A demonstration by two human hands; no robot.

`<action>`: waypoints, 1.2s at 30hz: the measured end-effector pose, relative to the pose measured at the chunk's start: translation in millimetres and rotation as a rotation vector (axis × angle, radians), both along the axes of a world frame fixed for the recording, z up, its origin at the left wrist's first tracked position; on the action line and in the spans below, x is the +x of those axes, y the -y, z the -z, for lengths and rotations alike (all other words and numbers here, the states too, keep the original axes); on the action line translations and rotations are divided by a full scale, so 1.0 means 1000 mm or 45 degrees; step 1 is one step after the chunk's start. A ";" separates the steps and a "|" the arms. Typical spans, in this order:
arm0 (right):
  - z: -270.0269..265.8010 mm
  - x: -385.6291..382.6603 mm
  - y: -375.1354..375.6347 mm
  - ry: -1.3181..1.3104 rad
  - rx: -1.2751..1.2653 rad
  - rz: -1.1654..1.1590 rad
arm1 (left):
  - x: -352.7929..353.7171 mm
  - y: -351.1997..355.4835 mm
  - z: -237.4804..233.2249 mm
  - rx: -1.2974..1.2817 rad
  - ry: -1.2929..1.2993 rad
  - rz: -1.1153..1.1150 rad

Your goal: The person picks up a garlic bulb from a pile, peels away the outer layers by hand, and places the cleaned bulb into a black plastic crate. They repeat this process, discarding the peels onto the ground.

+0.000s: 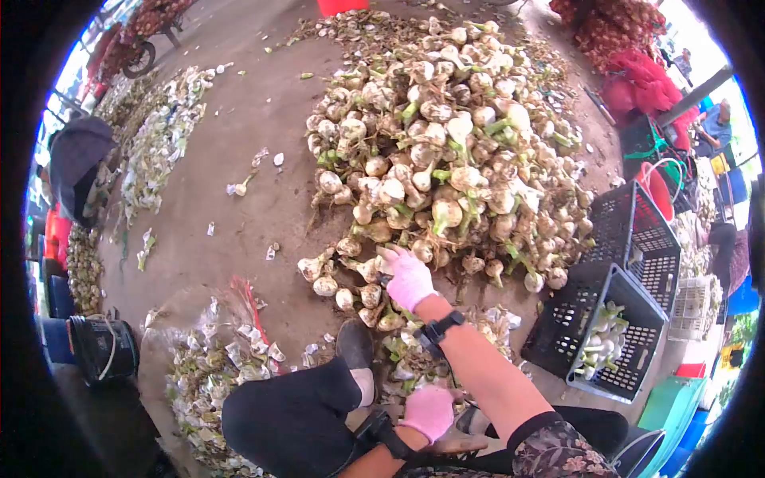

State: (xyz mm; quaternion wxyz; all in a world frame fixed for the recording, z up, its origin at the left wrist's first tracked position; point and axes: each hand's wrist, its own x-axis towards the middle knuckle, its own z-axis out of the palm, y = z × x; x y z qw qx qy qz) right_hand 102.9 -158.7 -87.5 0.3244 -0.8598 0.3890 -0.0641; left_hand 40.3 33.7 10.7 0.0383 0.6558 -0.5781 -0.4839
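Note:
A big heap of garlic bulbs, dirt-stained and with short green stems and roots, lies on the ground ahead. My right hand, in a pink glove, reaches to its near edge. Its fingers close at a garlic bulb beside several loose ones; a small dark piece shows under the fingers. Lower down, close to my legs, my left hand is curled, also pink-gloved. What it holds is hidden; cannot tell what. Trimmed stems and peelings lie between my feet.
Black plastic crates stand at right, one with cleaned white garlic inside. Scraps and a clear plastic bag lie at left. A black bucket stands far left, a red bucket far right. People sit beyond.

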 end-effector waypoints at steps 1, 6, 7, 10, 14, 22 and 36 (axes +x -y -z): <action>0.007 0.012 0.003 -0.093 -0.093 -0.031 | 0.003 0.002 -0.002 0.004 -0.049 -0.096; 0.016 -0.002 0.006 -0.291 0.174 -0.056 | 0.014 0.007 0.005 0.106 -0.034 -0.133; 0.025 -0.020 0.000 -0.179 0.130 -0.043 | 0.017 0.009 0.003 0.100 -0.042 -0.130; 0.014 -0.077 -0.033 0.069 0.202 0.023 | 0.020 0.009 0.010 -0.105 0.086 -0.507; -0.042 -0.130 -0.068 0.280 0.463 0.310 | 0.024 0.018 0.005 -0.382 -0.166 -1.079; -0.127 -0.184 -0.100 1.054 0.958 0.317 | 0.016 0.024 -0.005 -0.280 -1.157 -1.238; -0.165 -0.171 -0.114 0.856 0.732 0.598 | 0.005 0.008 -0.056 -1.030 -0.288 -0.721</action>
